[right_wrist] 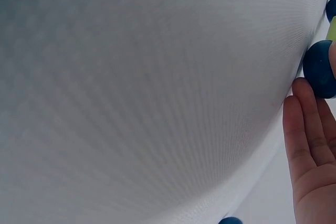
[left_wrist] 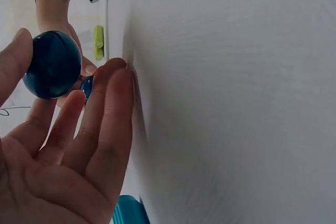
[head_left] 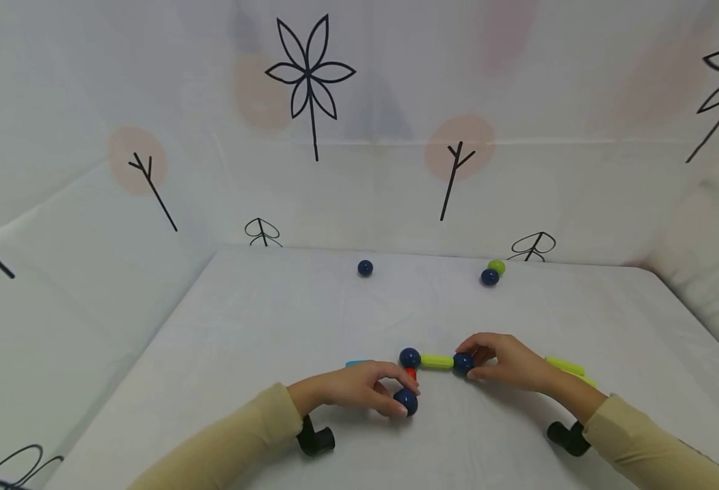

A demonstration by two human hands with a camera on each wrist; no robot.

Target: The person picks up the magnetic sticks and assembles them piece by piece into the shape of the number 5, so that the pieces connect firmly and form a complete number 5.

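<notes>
A dark blue ball is pinched between the thumb and fingers of my left hand. A short red rod, partly hidden by the fingers, lies between it and a second blue ball. From that second ball a yellow-green rod runs right to a third blue ball. My right hand holds this third ball by its right side, thumb and fingers around it. The left wrist view shows the held ball large against the thumb; the right wrist view shows the right hand's ball.
A light blue rod lies behind the left hand, partly covered. Yellow-green rods lie beyond the right wrist. Farther back on the white table sit a single blue ball, another blue ball and a green ball.
</notes>
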